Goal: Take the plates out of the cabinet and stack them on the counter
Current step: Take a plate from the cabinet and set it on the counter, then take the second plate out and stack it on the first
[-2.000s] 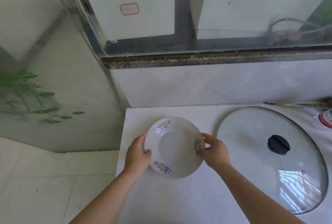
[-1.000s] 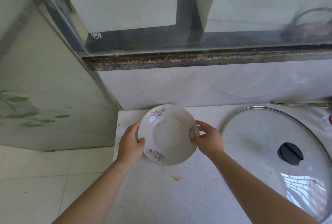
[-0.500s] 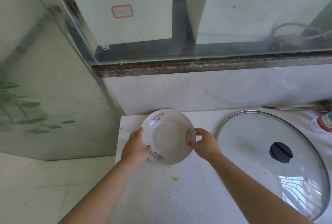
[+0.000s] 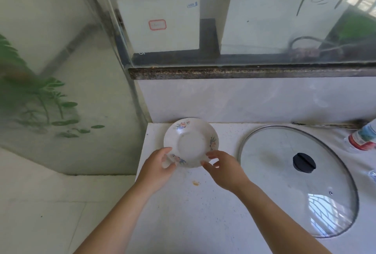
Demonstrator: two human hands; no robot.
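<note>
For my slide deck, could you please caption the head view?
Both hands, left and right, open at a floral plate on the white counter beside a glass lid.

We are setting the plate (image 4: 191,143) down at the counter's (image 4: 203,213) back left corner, and our left hand (image 4: 160,169) and right hand (image 4: 223,169) are loosening and drawing back from its rim.

We see two bare forearms ending in a left hand (image 4: 157,169) and a right hand (image 4: 224,171). Our arms are uncovered along their whole visible length. The wrists and the fingers (image 4: 211,155) show only skin, with the nails cut short.
</note>
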